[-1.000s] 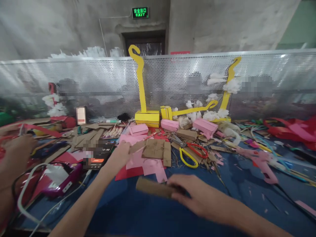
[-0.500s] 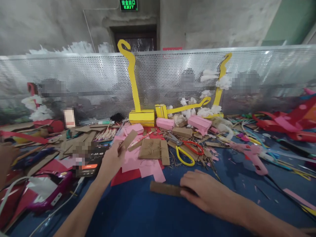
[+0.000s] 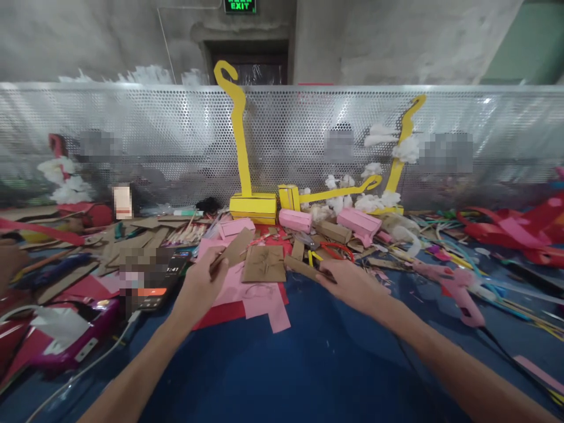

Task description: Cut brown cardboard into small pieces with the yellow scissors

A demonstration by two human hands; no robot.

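Note:
My left hand (image 3: 206,281) grips a cardboard strip (image 3: 239,247) that slants up to the right above the pink paper (image 3: 259,309). Between my hands lies a square cardboard piece (image 3: 265,264) with small scraps on it. My right hand (image 3: 348,281) is closed on the right end of another cardboard strip (image 3: 300,267), whose left end is close to the square piece. Scissors with red (image 3: 337,251) and yellow handles lie partly hidden behind my right hand.
Yellow hooked shapes on boxes (image 3: 253,204) stand before a perforated metal screen (image 3: 176,135). A pink glue gun (image 3: 462,294) lies right; a phone (image 3: 165,282) and purple device (image 3: 79,335) lie left. At the far left edge is another person's blurred hand (image 3: 11,261).
My right hand has lifted its cardboard strip forward from the blue tabletop to beside the square piece. My left hand still holds its strip. The view has shifted slightly.

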